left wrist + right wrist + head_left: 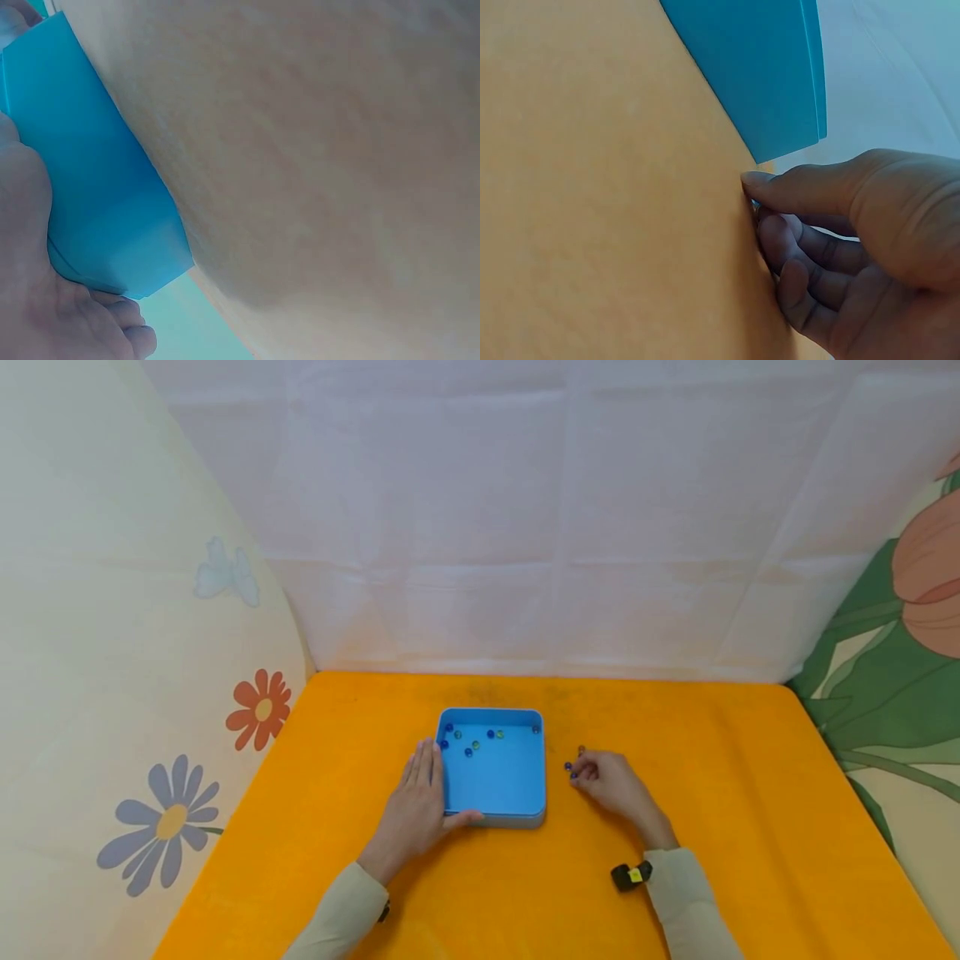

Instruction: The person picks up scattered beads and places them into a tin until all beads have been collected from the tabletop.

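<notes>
A square blue box (495,785) stands on the table with several glass marbles (468,752) inside, mostly toward its back left. My left hand (412,810) lies along the box's left side with straight fingers, the thumb reaching along the front wall. From the left wrist, that hand (30,247) is seen against the blue wall (112,172). Right of the box, my right hand (611,783) is down at the tabletop, thumb and fingertips pinching a marble (756,206) that is mostly hidden. Beside those fingertips lie a blue marble (567,767) and a reddish-brown marble (581,750).
An orange cloth (360,727) covers the table. White sheeting (525,543) hangs behind its back edge, and flower-patterned sheets (172,693) stand at both sides. A dark wrist strap piece (630,876) sits at the right cuff.
</notes>
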A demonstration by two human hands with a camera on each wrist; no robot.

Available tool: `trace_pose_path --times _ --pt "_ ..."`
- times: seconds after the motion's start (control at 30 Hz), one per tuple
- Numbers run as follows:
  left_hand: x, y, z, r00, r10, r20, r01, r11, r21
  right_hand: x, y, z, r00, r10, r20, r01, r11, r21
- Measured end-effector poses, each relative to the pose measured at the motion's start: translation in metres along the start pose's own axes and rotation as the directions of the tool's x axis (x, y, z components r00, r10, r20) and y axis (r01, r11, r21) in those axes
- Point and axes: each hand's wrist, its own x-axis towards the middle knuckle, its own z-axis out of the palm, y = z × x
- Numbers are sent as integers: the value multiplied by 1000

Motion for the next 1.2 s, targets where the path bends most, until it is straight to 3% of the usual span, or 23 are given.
trace_pose_path --times 0.47,0.77,1.0,1.2 --pt "0 2 -2 999 -18 46 18 1000 0 -1 0 -3 999 24 31 -23 999 -42" --pt "-1 1 -2 1000 -7 16 8 1000 -15 -1 0 -3 999 11 30 -9 998 -57" --pt "-1 1 -2 999 -21 49 21 1000 -10 -3 0 -2 1000 13 23 -12 999 -50" --pt "0 1 -2 1000 -14 20 15 1000 -24 -2 -1 -5 1000 19 20 -18 999 -39"
